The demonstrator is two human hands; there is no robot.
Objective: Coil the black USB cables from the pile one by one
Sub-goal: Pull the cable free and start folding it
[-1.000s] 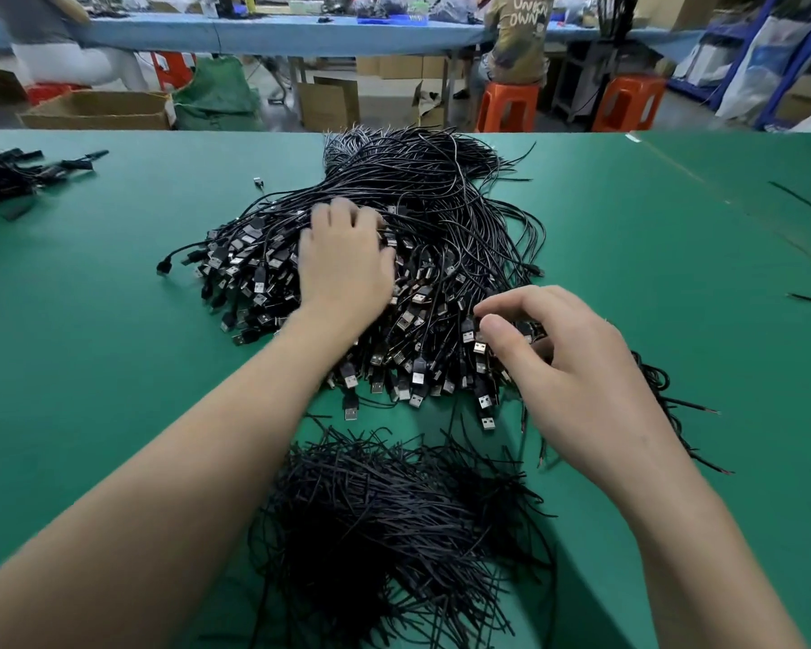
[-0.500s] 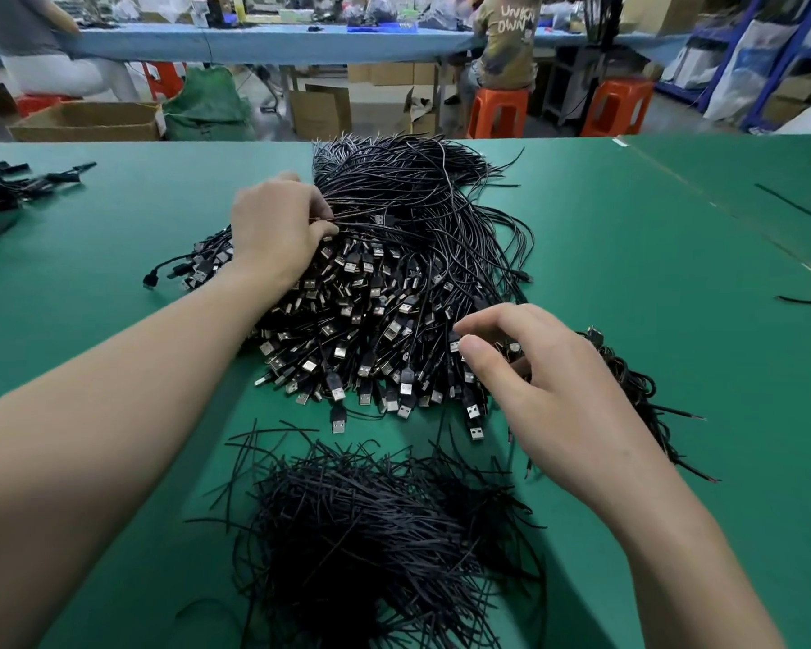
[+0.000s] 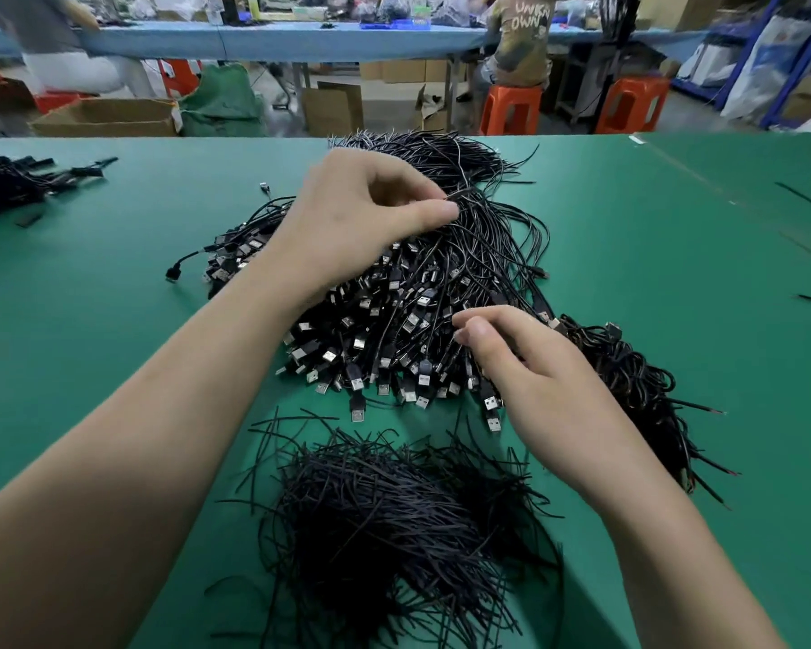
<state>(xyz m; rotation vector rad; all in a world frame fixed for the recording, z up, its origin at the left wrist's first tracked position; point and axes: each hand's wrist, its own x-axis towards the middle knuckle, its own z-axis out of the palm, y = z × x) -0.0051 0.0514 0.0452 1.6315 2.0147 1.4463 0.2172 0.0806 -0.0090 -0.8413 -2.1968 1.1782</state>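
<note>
A big pile of black USB cables (image 3: 422, 292) lies in the middle of the green table (image 3: 675, 274), with the silver plugs fanned toward me. My left hand (image 3: 357, 217) is raised over the pile, thumb and fingers pinched on a thin black cable near its far part. My right hand (image 3: 534, 381) rests at the pile's near right edge, thumb and forefinger pinched on a cable among the plugs. The pinched ends are hidden by my fingers.
A heap of short black tie strips (image 3: 394, 522) lies close to me. Coiled cables (image 3: 637, 391) are stacked to the right of the pile. More cables (image 3: 15, 185) sit at the far left edge. People and orange stools (image 3: 511, 110) are beyond the table.
My left hand has risen from the pile's left side and moved right, now pinching a cable. My right hand stays at the near right edge, its fingers closed tighter on a cable.
</note>
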